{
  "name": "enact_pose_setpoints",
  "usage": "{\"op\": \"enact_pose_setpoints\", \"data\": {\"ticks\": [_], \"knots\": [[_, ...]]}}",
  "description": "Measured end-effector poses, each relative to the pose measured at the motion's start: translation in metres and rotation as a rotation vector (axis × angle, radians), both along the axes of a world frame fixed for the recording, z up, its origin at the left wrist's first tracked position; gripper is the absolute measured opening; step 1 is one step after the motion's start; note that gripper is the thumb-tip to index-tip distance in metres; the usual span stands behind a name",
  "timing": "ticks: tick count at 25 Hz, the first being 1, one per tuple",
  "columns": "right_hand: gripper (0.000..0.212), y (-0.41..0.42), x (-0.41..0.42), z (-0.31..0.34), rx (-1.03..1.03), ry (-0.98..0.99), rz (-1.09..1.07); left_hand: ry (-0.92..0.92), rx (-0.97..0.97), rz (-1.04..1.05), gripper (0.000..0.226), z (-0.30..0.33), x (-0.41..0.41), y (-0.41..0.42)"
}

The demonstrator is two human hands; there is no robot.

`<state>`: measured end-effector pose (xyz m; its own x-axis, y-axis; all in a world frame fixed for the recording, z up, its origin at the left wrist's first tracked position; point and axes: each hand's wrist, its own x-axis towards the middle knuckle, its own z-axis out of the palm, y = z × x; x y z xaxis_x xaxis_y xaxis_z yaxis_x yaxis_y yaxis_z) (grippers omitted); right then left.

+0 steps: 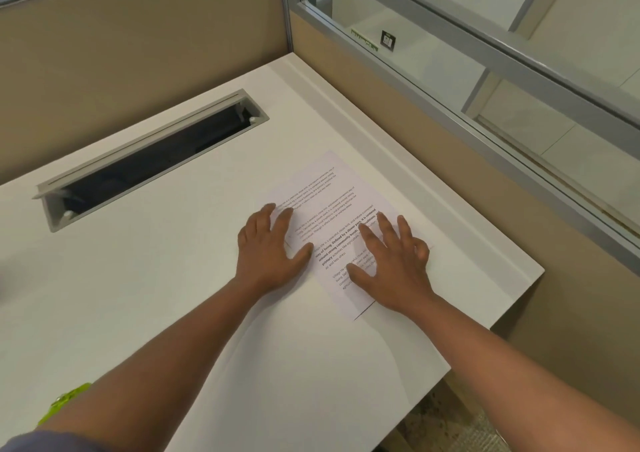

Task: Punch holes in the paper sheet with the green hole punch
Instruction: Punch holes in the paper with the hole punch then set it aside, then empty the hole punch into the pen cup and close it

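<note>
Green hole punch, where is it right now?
In the head view, the green hole punch sits at the desk's near left edge, partly hidden behind the left forearm, well away from the paper sheet.

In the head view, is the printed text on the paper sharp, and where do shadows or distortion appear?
Head view: text on the paper sheet is legible only in the bold lines; soft shadows lie under both forearms; wide-angle bending curves the desk edges; the green hole punch is mostly hidden by the left arm.
</note>
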<state>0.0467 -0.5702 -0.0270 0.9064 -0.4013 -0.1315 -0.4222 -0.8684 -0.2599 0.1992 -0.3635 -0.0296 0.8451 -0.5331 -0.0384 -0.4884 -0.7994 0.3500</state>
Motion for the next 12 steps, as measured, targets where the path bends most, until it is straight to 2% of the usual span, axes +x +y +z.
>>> {"op": "enact_pose_setpoints", "data": {"ticks": [7, 12], "knots": [[0.095, 0.006, 0.006, 0.006, -0.012, 0.125, -0.050, 0.026, 0.101, -0.040, 0.085, -0.003, -0.003, 0.001], [0.094, 0.043, 0.012, 0.020, -0.004, 0.033, 0.048, 0.038, 0.089, -0.024, 0.084, 0.014, -0.008, 0.029]]}}
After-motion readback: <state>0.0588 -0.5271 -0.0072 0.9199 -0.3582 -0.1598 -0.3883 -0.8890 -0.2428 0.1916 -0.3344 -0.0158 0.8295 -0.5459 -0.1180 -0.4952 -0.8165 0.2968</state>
